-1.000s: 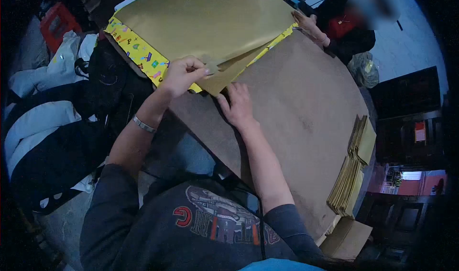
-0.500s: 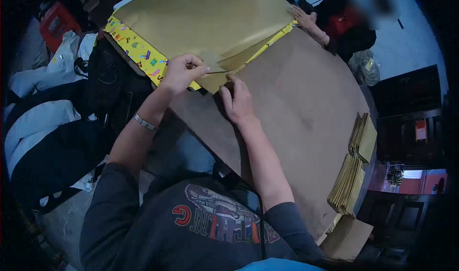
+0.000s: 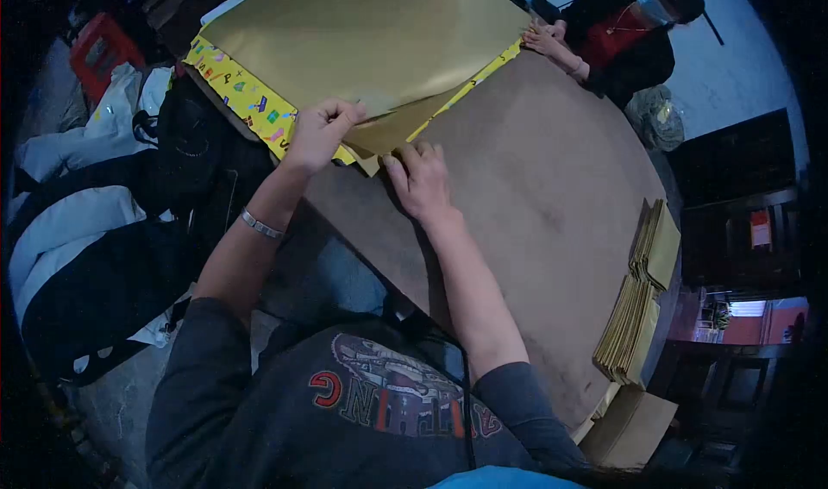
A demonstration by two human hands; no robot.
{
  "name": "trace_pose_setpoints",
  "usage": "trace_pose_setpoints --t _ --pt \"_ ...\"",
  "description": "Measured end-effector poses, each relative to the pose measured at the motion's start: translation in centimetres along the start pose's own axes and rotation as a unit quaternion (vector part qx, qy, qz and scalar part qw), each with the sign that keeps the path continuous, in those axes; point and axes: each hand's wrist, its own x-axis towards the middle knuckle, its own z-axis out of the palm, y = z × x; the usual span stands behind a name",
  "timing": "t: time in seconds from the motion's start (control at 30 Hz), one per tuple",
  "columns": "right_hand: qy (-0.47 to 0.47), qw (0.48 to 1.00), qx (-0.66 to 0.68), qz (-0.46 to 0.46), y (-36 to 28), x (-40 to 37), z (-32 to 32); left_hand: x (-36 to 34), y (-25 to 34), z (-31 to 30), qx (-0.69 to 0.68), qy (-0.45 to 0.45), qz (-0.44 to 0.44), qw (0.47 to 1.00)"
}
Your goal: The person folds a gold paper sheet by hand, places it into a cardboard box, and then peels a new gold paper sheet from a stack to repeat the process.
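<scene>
A large gold-brown paper sheet lies over yellow printed paper, whose colourful border shows along the left and right sides. My left hand is closed in a pinch on the near corner of the gold-brown sheet and holds it raised. Under the lifted edge a brown inner surface shows. My right hand has its fingers bent, with thumb and fingertips at the near edge of the yellow printed paper; the exact grip is partly hidden.
Both sheets lie on a large brown table. A co-worker's hands touch the far right corner of the paper. Folded gold-brown paper stacks lie at the table's right edge, above a cardboard box. White sacks are on the left.
My left hand has shifted slightly, lifting the gold-brown sheet's corner away from my right hand. My right hand's fingers have curled more. The co-worker's second hand has come to the paper's corner.
</scene>
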Motion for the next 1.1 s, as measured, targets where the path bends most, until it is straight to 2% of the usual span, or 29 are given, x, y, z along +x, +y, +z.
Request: trace_pose_setpoints --t 0.1,0.17,0.2,0.23,0.3,0.33,0.4,0.47,0.53,0.57,0.67,0.73,0.83,0.93,0.97,1.1 --pt "0.045 0.997 -0.056 0.008 -0.2 0.3 0.1 -1.1 1.0 0.5 0.059 0.043 0.001 0.997" --pt "0.026 0.995 -0.094 0.015 -0.4 0.5 -0.1 -1.3 0.9 0.6 -0.009 -0.005 -0.027 1.0" --pt "0.03 0.992 -0.119 0.006 -0.5 0.5 0.0 -1.0 0.5 0.7 0.061 0.009 0.028 0.998" --pt "0.034 0.992 -0.12 0.004 -0.5 0.5 0.1 -1.1 0.3 0.5 0.061 0.009 0.028 0.998" --pt "0.07 0.985 -0.158 -0.019 -0.7 0.5 0.0 -1.5 0.3 0.4 0.145 -0.019 0.068 0.987" --pt "0.041 0.986 -0.164 0.003 -1.0 0.4 -0.3 -1.4 0.0 0.3 0.173 -0.011 0.109 0.979" --pt "0.073 0.979 -0.19 -0.021 -1.1 0.0 -0.2 -1.3 -0.6 0.7 0.146 0.042 0.059 0.987" --pt "0.046 0.98 -0.195 -0.012 -0.8 -0.4 0.0 -0.9 -0.5 1.2 0.109 0.053 0.055 0.991" --pt "0.075 0.975 -0.202 -0.047 -0.8 -0.4 0.2 -0.3 -0.3 1.9 0.003 0.118 0.074 0.99" --pt "0.081 0.974 -0.201 -0.063 -0.3 -0.6 0.7 -0.3 -0.3 1.9 0.003 0.117 0.075 0.99" --pt "0.071 0.978 -0.184 -0.061 -0.3 -0.4 0.8 -0.4 -0.4 2.0 -0.027 0.105 -0.005 0.994" --pt "0.057 0.979 -0.174 -0.088 0.0 -0.4 1.0 -0.6 -0.5 2.0 -0.019 0.099 0.004 0.995" --pt "0.051 0.98 -0.168 -0.091 -0.2 -0.2 0.8 -0.1 -1.4 1.6 -0.05 0.084 0.091 0.991" --pt "0.071 0.98 -0.17 -0.072 -0.3 -0.3 0.6 -0.1 -0.8 1.3 -0.036 0.105 0.073 0.991" --pt "0.077 0.98 -0.174 -0.061 -0.4 -0.4 0.5 0.0 -0.4 2.1 -0.093 0.117 0.125 0.981" --pt "0.085 0.978 -0.183 -0.05 0.0 -0.6 0.7 0.1 -1.0 1.7 -0.095 0.113 0.117 0.982"
